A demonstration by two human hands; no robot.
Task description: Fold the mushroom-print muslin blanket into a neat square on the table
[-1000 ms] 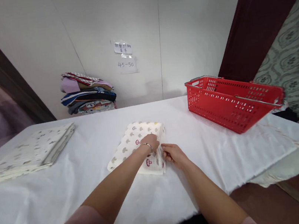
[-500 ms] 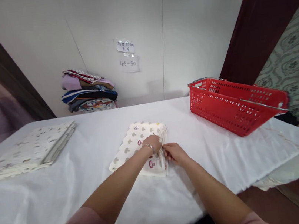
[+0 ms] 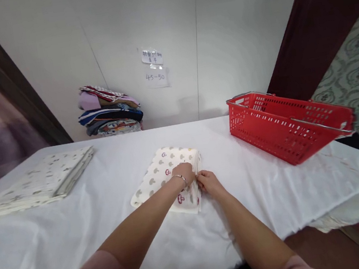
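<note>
A folded white cloth (image 3: 158, 173) printed with grey, purple and yellow mushroom shapes lies in front of me on the table. My left hand (image 3: 184, 173), with a bracelet at the wrist, rests over its right part, and the fingers close at the layered right edge. Beside that edge, my right hand (image 3: 208, 182) pinches the cloth's layers with thumb and fingers. Both sets of fingertips meet close together there, partly hidden by the left hand.
Another folded white printed cloth (image 3: 38, 180) lies at the left on the white-covered table (image 3: 120, 233). A red plastic basket (image 3: 273, 131) with metal handles stands at the right. A stack of folded fabrics (image 3: 110, 111) sits against the back wall, below paper signs (image 3: 155, 68).
Both hands stay at the cloth's right edge with hardly any movement. The view has shifted slightly.
</note>
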